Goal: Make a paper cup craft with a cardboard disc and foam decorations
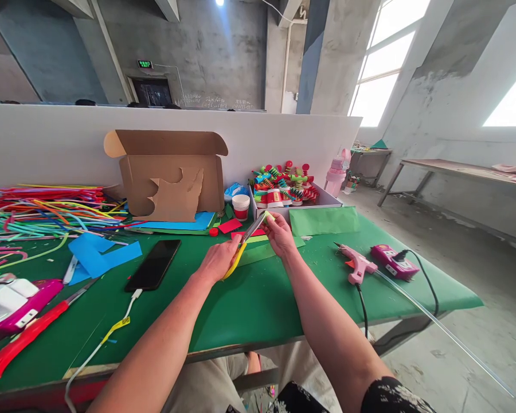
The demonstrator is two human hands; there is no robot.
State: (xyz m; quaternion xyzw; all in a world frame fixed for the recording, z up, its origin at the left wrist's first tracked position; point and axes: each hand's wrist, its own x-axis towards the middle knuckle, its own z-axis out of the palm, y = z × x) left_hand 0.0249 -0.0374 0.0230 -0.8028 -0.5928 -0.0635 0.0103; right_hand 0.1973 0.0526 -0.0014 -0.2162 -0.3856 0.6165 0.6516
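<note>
My left hand (219,259) is closed on the yellow handles of a pair of scissors (235,262), whose metal blades point up and to the right. At the blade tips, my right hand (279,234) pinches a small light-green piece of paper (266,217). Its exact shape is partly hidden by the fingers. Below both hands a green paper strip (264,254) lies on the green tabletop (249,304). Red paper pieces (230,225) and a red-and-white paper cup (241,207) are just beyond the scissors.
At the back, a box (320,203) holds several colourful cup figures, near an open cardboard box (172,166). Pipe cleaners (47,212), a phone (153,265) and red-handled scissors (30,335) occupy the left. On the right are a glue gun (358,264) and power strip (394,262).
</note>
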